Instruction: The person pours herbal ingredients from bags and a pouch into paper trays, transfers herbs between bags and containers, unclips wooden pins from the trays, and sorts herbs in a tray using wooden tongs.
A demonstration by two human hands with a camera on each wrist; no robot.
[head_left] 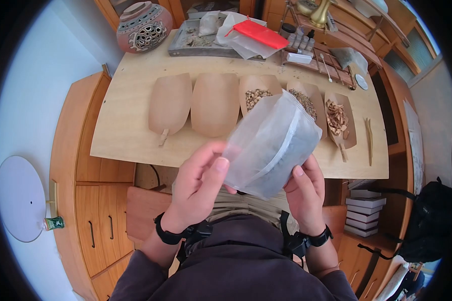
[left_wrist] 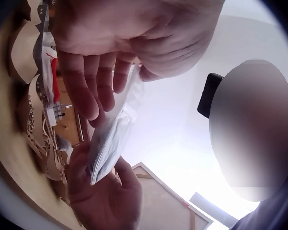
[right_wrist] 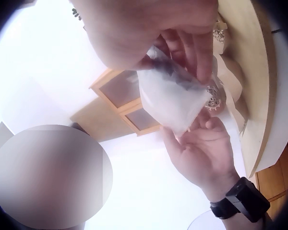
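Note:
A frosted plastic zip bag (head_left: 273, 143) with dark contents is held tilted above the table's front edge. My left hand (head_left: 198, 178) pinches its left edge, thumb in front and fingers behind. At the bag's lower right, my right hand (head_left: 308, 193) grips it between thumb and fingers. The left wrist view shows the bag (left_wrist: 113, 139) edge-on between both hands. Behind it, several brown scoop-shaped trays stand in a row. The left tray (head_left: 170, 103) and its neighbour (head_left: 215, 105) show bare surfaces. Pale dried pieces (head_left: 257, 96), small dried bits (head_left: 304, 103) and brown dried slices (head_left: 337, 118) lie in others.
Wooden tweezers (head_left: 369, 143) lie at the table's right. At the back are a patterned pot (head_left: 144, 27), a grey tray (head_left: 181, 49) with a red pouch (head_left: 258, 34) on plastic bags, and a rack (head_left: 341, 75) with small bottles. A backpack (head_left: 432, 220) hangs at right.

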